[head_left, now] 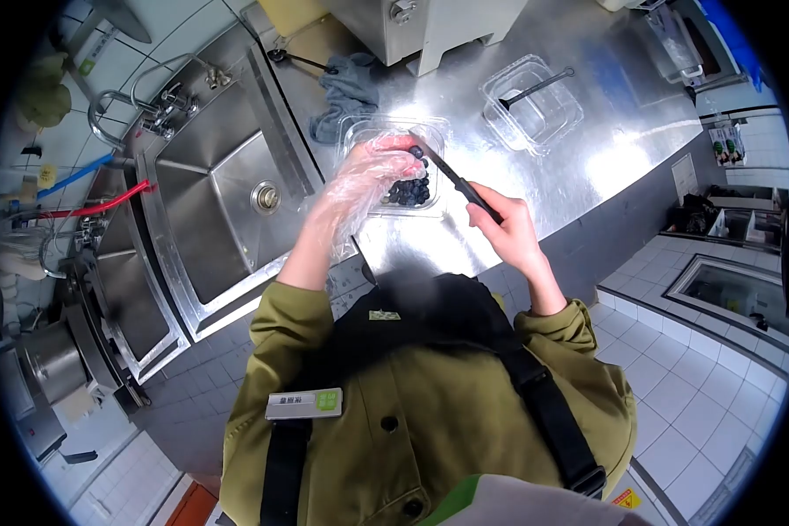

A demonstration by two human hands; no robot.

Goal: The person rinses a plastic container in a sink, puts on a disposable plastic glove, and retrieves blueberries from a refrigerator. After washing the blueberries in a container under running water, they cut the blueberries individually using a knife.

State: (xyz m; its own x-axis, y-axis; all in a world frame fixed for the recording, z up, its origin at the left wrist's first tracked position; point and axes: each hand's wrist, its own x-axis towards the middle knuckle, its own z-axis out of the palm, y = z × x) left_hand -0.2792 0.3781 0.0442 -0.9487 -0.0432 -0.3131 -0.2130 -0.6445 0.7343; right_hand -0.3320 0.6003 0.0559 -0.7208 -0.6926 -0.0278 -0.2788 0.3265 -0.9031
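Note:
My left hand (384, 164), in a clear plastic glove, is over a clear plastic container (437, 200) on the steel counter. Its thumb and fingers close on a blueberry (415, 152). Several more blueberries (409, 192) lie in the container below that hand. From the right, my bare right hand (507, 226) grips a knife (448, 172) by its black handle. The blade slants up and left across the container's right side, with its tip close to my left fingertips. Whether the blade touches the berry I cannot tell.
A second clear container (548, 123) with a dark-handled spoon (539, 86) across it stands farther right. Behind my left hand lies a grey-blue cloth (346, 88). A steel sink (210, 210) with taps is at the left, and a steel appliance (421, 26) stands at the back.

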